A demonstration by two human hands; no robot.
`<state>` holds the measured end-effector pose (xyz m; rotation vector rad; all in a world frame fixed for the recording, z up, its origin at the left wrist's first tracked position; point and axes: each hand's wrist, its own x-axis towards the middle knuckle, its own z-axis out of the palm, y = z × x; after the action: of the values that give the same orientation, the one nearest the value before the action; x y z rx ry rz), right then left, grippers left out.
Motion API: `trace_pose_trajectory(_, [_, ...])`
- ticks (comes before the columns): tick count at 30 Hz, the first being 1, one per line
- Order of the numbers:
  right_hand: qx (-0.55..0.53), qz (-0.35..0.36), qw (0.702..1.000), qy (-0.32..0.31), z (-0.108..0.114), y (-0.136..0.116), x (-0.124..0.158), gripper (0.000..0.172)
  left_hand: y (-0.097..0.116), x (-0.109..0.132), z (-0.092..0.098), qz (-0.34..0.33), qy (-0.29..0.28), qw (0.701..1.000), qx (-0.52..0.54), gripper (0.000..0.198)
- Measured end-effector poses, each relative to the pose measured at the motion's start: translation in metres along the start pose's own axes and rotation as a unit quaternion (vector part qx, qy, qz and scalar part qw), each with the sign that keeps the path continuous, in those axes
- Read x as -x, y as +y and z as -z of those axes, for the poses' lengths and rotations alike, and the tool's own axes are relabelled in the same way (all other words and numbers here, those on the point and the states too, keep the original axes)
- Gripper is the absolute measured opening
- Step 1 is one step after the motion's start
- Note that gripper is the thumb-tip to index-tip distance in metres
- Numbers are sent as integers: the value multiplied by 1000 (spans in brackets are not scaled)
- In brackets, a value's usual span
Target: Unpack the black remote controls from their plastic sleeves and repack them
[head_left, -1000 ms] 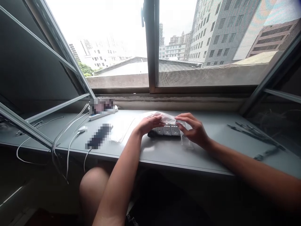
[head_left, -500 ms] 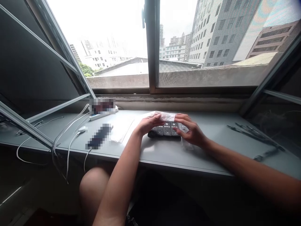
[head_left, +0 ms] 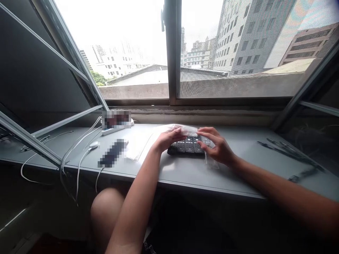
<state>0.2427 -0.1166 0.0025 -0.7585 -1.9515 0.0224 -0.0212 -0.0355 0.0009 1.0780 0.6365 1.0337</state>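
The left grip (head_left: 166,141) is clamped on a clear bag (head_left: 188,130). The right grip (head_left: 217,148) meets its three o'clock edge; whether pinching, I cannot tell. The bag looks unfilled; below, black remotes (head_left: 188,147) lie outside it in a row on the bench (head_left: 185,173). Another wrapper (head_left: 212,163) lies at four o'clock, white sheets (head_left: 137,147) at nine.
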Motion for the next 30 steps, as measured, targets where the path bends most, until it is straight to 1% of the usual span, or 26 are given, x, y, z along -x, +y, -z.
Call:
trace_pose_trajectory(2, [-1,-7,1000,6,0,0,0,36,1,1,-1,2,4,1000,-1,33])
trace_pose_trajectory(4, [-5,2,1000,6,0,-1,0,34,2,3,-3,8,3,1000,-7,34])
trace_pose_trajectory(7, [-13,23,1000,-4,-1,-3,-2,34,4,6,-6,8,-7,1000,-16,36])
trace_pose_trajectory(9, [-16,26,1000,-6,-1,-3,-3,34,4,6,-7,2,-9,1000,-14,35])
trace_pose_trajectory(13, [-5,4,1000,23,0,-3,-2,31,5,3,-5,-33,27,999,17,29])
trace_pose_trajectory(16, [-6,3,1000,18,0,-2,-1,34,5,1,-4,-41,39,998,34,25])
trace_pose_trajectory(22, [-24,38,999,-28,-2,4,2,43,3,2,-4,-6,-5,1000,1,33])
trace_pose_trajectory(26, [-9,14,999,-45,-3,11,5,49,2,3,-2,6,-21,1000,-16,35])
trace_pose_trajectory(30, [-31,7,995,-100,-2,10,6,50,5,8,-2,15,-66,997,-38,37])
